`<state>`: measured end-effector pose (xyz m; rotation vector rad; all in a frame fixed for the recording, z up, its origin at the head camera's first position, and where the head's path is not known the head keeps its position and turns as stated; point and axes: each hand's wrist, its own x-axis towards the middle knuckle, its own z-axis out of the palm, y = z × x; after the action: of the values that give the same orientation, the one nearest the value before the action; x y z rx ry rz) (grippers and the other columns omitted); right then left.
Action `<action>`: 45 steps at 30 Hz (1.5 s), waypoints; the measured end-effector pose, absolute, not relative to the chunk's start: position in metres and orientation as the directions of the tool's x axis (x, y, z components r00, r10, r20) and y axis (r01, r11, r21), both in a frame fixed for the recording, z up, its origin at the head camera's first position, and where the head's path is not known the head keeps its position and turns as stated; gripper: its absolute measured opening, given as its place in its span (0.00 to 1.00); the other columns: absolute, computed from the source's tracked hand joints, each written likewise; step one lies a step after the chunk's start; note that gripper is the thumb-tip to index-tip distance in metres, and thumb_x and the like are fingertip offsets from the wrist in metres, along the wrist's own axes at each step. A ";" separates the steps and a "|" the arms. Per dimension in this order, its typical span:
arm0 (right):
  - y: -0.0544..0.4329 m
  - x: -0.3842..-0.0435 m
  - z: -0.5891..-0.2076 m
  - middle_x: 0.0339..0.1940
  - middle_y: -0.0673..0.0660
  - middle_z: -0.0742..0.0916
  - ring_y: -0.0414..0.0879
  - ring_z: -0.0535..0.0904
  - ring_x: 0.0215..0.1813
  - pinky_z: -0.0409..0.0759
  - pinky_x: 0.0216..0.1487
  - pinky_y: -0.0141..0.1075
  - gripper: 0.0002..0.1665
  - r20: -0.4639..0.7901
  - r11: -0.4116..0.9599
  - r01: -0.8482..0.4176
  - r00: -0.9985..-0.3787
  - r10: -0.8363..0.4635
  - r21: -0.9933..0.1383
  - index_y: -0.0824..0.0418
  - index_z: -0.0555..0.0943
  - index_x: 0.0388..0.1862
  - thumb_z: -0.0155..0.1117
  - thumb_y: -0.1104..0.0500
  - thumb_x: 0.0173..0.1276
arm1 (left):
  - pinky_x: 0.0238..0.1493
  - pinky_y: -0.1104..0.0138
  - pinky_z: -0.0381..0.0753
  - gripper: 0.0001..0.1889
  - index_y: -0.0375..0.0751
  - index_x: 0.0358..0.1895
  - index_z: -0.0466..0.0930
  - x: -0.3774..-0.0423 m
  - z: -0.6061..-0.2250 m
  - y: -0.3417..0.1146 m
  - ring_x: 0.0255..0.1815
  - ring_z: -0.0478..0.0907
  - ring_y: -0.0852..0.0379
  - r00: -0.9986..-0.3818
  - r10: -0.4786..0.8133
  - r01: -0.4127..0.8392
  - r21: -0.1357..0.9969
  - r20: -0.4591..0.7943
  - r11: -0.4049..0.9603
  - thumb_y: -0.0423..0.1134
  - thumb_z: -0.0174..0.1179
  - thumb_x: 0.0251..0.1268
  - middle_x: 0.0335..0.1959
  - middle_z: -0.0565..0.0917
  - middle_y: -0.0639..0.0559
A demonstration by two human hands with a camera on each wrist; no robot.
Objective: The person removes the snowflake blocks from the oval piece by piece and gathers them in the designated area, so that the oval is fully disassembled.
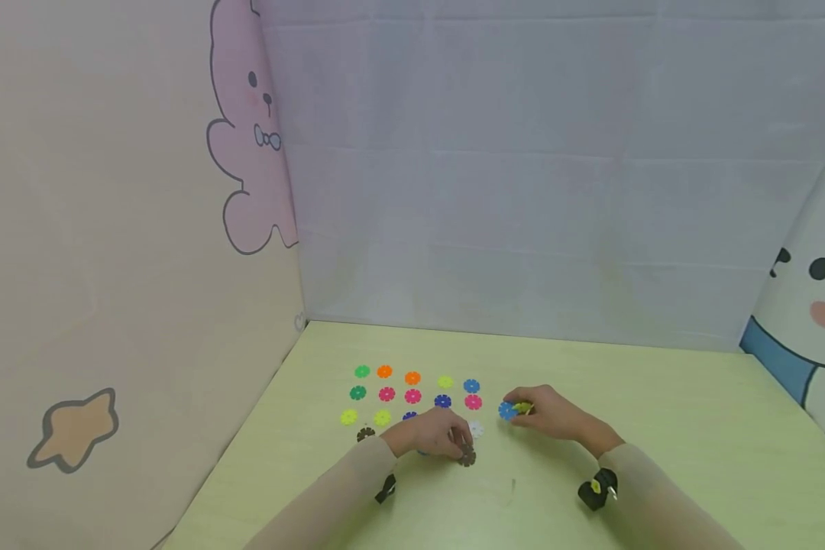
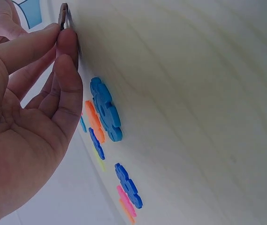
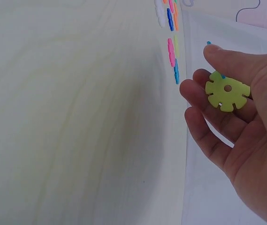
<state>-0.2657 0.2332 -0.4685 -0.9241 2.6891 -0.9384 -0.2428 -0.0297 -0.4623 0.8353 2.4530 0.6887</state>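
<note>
My left hand [image 1: 436,433] pinches a dark brown notched plastic disc [image 1: 467,458] between thumb and fingertips near the tabletop; in the left wrist view the disc [image 2: 62,18] appears edge-on. To the right, my right hand [image 1: 555,412] holds a blue notched disc [image 1: 506,412] together with a yellow-green one. In the right wrist view the yellow-green disc [image 3: 226,101] lies against the fingers, and a small bit of blue shows beside the thumb. Whether these two are joined cannot be made out. A white disc [image 1: 477,429] lies just beyond the left hand.
Loose rows of notched discs lie on the pale wooden table [image 1: 674,428], including a green disc [image 1: 362,371], an orange disc [image 1: 412,378] and a pink disc [image 1: 473,402]. A blue disc [image 2: 106,110] is partly behind the left hand. A cloth wall [image 1: 522,191] rises behind the table.
</note>
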 end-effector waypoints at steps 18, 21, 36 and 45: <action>0.230 -0.268 -0.470 0.45 0.50 0.83 0.44 0.78 0.44 0.78 0.44 0.37 0.18 0.076 0.584 -0.517 -0.786 -0.613 -0.626 0.59 0.79 0.50 0.67 0.54 0.63 | 0.30 0.72 0.75 0.05 0.43 0.33 0.82 -0.257 -0.458 -0.022 0.25 0.78 0.62 -0.825 0.540 0.302 0.676 -0.168 0.672 0.37 0.59 0.65 0.27 0.80 0.58; 0.228 -0.268 -0.469 0.45 0.50 0.83 0.46 0.79 0.45 0.78 0.44 0.38 0.18 0.076 0.577 -0.516 -0.784 -0.617 -0.634 0.59 0.79 0.49 0.67 0.53 0.62 | 0.29 0.71 0.74 0.06 0.41 0.33 0.82 -0.258 -0.457 -0.018 0.25 0.79 0.60 -0.833 0.535 0.297 0.699 -0.145 0.651 0.37 0.58 0.65 0.26 0.81 0.56; 0.222 -0.268 -0.467 0.40 0.45 0.83 0.43 0.79 0.43 0.78 0.40 0.36 0.14 0.104 0.527 -0.529 -0.765 -0.636 -0.665 0.55 0.79 0.46 0.67 0.55 0.62 | 0.35 0.64 0.80 0.12 0.35 0.38 0.82 -0.265 -0.464 -0.004 0.27 0.80 0.58 -0.846 0.502 0.112 0.861 -0.178 0.495 0.42 0.57 0.68 0.28 0.83 0.52; 0.221 -0.269 -0.471 0.39 0.45 0.84 0.40 0.79 0.41 0.77 0.39 0.34 0.15 0.125 0.500 -0.551 -0.745 -0.655 -0.668 0.54 0.79 0.47 0.67 0.54 0.62 | 0.32 0.67 0.80 0.10 0.36 0.36 0.82 -0.266 -0.468 0.005 0.27 0.81 0.58 -0.843 0.502 0.044 0.904 -0.195 0.426 0.41 0.57 0.68 0.27 0.83 0.51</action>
<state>-0.2693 0.2206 -0.4705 -1.0497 2.5929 -1.0742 -0.2655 0.0046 -0.4679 0.4625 2.2455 1.4041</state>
